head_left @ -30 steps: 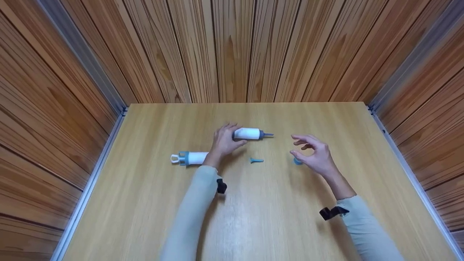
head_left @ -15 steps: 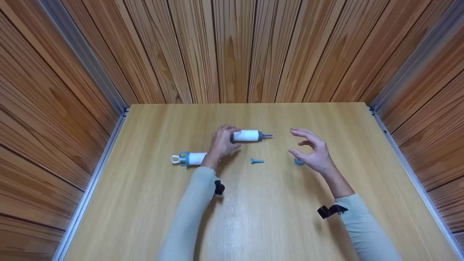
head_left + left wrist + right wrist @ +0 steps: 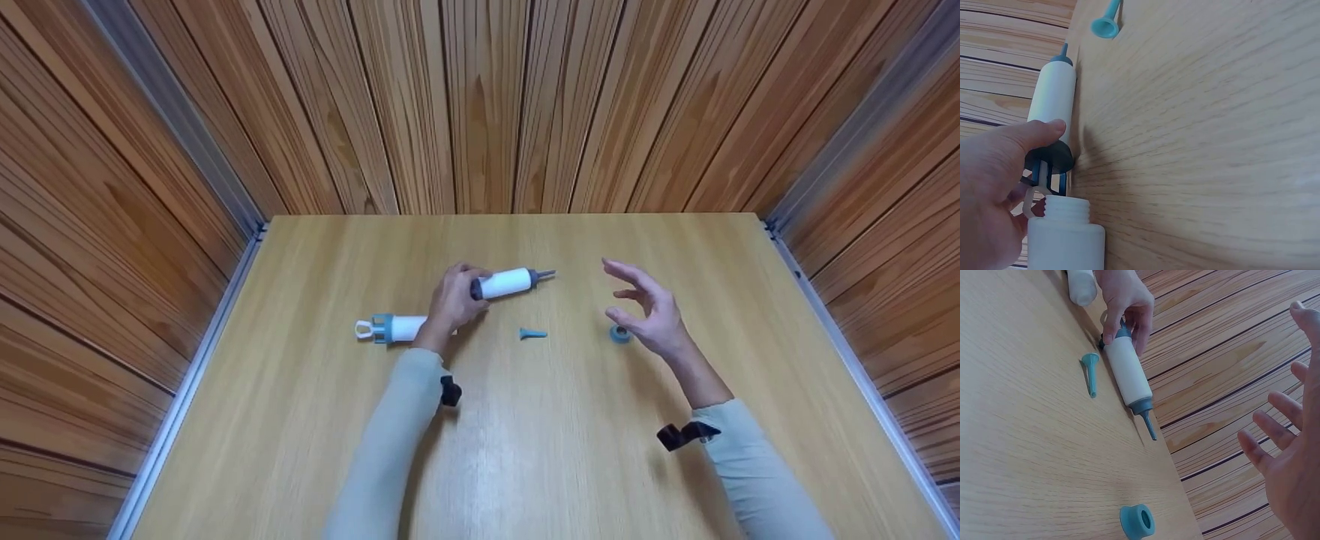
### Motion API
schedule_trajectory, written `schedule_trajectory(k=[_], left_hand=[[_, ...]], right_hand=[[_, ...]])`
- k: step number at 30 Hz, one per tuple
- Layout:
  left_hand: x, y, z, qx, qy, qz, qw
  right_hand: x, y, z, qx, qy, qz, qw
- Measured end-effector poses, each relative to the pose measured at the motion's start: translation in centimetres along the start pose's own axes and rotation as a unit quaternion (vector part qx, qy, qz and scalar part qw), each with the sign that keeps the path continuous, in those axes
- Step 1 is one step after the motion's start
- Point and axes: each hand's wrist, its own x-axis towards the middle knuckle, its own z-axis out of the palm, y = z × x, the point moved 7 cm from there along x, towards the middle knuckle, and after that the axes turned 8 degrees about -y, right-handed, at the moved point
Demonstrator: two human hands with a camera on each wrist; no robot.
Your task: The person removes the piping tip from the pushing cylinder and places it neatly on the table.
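Observation:
My left hand [image 3: 453, 301] grips a white syringe [image 3: 505, 283] by its dark blue-grey collar end. The thin nozzle points right and slightly toward the back. In the left wrist view, the thumb presses on the white barrel [image 3: 1053, 95], and a ring handle shows below the collar. My right hand [image 3: 651, 315] hovers on the right with fingers spread, holding nothing. Just under its thumb a teal ring cap [image 3: 620, 334] lies on the table. A small teal nozzle [image 3: 533, 334] lies between the hands.
A second white syringe body [image 3: 408, 328] with a teal collar and white ring handle lies by the left wrist, partly hidden. Its threaded neck [image 3: 1067, 209] shows in the left wrist view. Wood-panel walls [image 3: 480, 105] enclose the table [image 3: 525, 450] at back and sides.
The left hand has drawn the syringe slightly left and toward me, and its nozzle end now tilts toward the back. The right hand's fingers have spread wider, uncovering more of the teal ring cap.

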Motion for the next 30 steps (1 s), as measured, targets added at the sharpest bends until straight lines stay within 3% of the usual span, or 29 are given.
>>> schedule_trajectory(k=[8, 30], left_hand=[[-0.16, -0.36, -0.16, -0.009, 0.010, -0.014, 0.9998], [-0.15, 0.01, -0.77, 0.003, 0.011, -0.008, 0.9999]], right_hand=[[0.02, -0.01, -0.02, 0.015, -0.003, -0.002, 0.9999], [0.15, -0.28, -0.34, 0.000, 0.002, -0.011, 0.9999]])
